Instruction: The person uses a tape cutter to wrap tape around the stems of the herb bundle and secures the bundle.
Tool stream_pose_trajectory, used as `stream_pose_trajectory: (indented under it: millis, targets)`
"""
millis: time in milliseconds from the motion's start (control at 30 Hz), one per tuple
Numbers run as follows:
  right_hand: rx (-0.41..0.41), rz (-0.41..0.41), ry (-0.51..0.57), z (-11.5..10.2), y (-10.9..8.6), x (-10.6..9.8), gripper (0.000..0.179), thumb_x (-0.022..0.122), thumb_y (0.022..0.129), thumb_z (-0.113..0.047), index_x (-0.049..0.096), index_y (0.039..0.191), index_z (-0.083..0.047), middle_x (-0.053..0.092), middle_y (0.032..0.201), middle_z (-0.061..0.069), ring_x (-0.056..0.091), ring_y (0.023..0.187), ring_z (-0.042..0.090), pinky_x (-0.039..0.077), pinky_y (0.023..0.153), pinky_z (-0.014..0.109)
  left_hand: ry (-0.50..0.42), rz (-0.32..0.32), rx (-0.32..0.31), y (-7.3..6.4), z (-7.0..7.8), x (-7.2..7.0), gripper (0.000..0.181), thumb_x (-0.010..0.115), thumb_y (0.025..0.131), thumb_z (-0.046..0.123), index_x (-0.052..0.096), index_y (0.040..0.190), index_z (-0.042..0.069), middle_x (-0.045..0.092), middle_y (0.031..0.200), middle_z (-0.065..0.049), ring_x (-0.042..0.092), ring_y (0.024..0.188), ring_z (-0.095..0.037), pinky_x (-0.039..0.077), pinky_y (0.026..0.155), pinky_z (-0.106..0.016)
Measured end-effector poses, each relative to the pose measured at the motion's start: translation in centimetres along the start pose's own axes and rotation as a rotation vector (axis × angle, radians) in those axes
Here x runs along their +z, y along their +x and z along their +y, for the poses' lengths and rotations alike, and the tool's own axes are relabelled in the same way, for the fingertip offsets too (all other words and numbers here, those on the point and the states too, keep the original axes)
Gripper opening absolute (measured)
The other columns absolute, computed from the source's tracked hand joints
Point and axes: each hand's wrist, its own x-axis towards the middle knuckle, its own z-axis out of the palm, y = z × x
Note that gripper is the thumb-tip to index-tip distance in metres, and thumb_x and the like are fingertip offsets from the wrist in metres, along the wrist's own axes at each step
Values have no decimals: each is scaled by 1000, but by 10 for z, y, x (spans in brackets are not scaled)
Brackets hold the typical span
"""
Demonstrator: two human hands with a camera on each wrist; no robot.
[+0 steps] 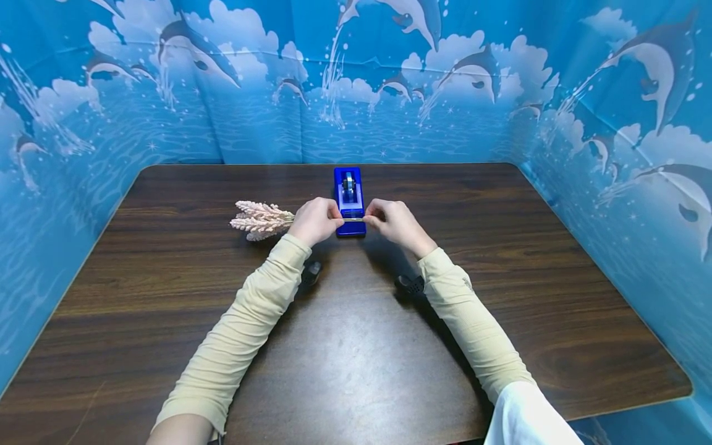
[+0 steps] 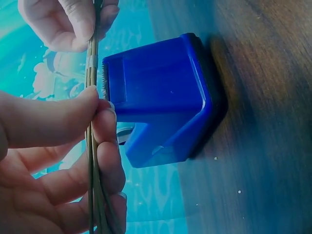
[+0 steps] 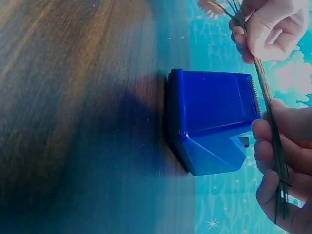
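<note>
Several thin stems (image 2: 91,78) | greenish-brown | shiny band (image 2: 91,62) | pale-pink flower heads (image 1: 261,219)

The bare hands (image 1: 316,220) emerge from wrinkled pale-yellow sleeves (image 1: 239,334); white cloth (image 1: 525,417) meets the right one; black devices (image 1: 410,284) sit beneath the wrists.

Worktop (image 1: 500,216), dark brown and wood-grained, with rounded far corners and light reflected toward the front. A blue tape dispenser (image 1: 350,229) stands on it near the middle of the far edge.

Stems (image 2: 94,170) cropped in left-wrist view
</note>
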Motion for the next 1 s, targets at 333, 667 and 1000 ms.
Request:
stream_pose_trajectory:
  millis: [333, 667, 1000]
  targets:
    - [44, -147, 13, -1, 0, 0, 24, 56, 98, -22, 68, 95, -1, 69, 85, 13, 52, 69, 15, 43, 66, 27, 62, 6, 8, -3, 1, 1, 9, 64, 87, 13, 61, 84, 5, 68, 92, -14, 63, 89, -31, 47, 83, -44]
    - [5, -125, -25, 3, 0, 1, 17, 61, 95, -19, 72, 94, -5, 71, 86, 8, 58, 73, 16, 47, 69, 29, 93, -90, -18, -2, 0, 3, 14, 59, 92, 19, 64, 91, 5, 68, 93, -11, 62, 88, -27, 47, 83, -42]
    - [133, -215, 44, -1, -2, -4, 24, 59, 97, -20, 71, 114, -8, 73, 107, 10, 62, 85, 18, 49, 75, 32, 98, -126, -29, 5, -2, 8, 29, 52, 97, 21, 69, 78, 9, 68, 77, -4, 58, 72, -21, 45, 71, -34]
